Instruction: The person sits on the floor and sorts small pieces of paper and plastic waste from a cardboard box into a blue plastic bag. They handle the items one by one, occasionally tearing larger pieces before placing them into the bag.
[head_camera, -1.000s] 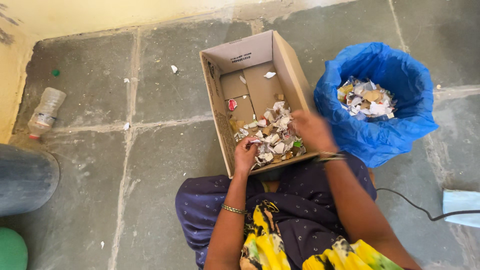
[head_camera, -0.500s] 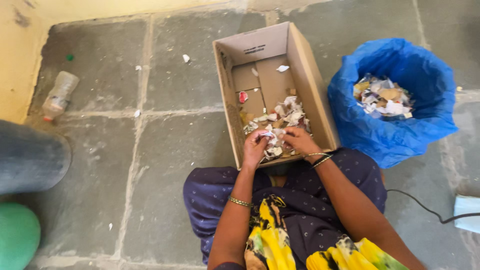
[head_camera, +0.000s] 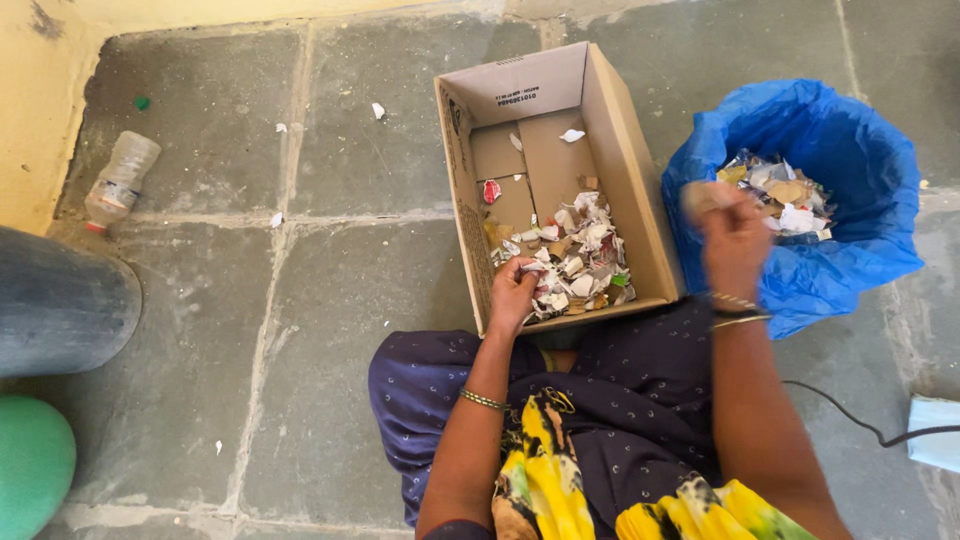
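Note:
An open cardboard box (head_camera: 620, 170) lies on the stone floor before my knees, with a heap of torn paper and card scraps (head_camera: 575, 265) in its near half. My left hand (head_camera: 515, 292) rests in that heap, fingers curled on scraps at the box's near left. My right hand (head_camera: 728, 235), blurred by motion, is raised between the box and a blue plastic bag (head_camera: 850, 150), closed on a small brown scrap. The bag holds more torn scraps (head_camera: 780, 195).
A crushed clear plastic bottle (head_camera: 120, 180) lies by the yellow wall at left. A grey cylinder (head_camera: 60, 300) and a green round object (head_camera: 30, 465) sit at the left edge. A black cable (head_camera: 850, 415) runs right toward a pale blue object (head_camera: 935, 430). Paper bits dot the floor.
My right hand has left the scrap heap in the box and swung right toward the blue bag, holding a scrap. The left hand stays in the heap.

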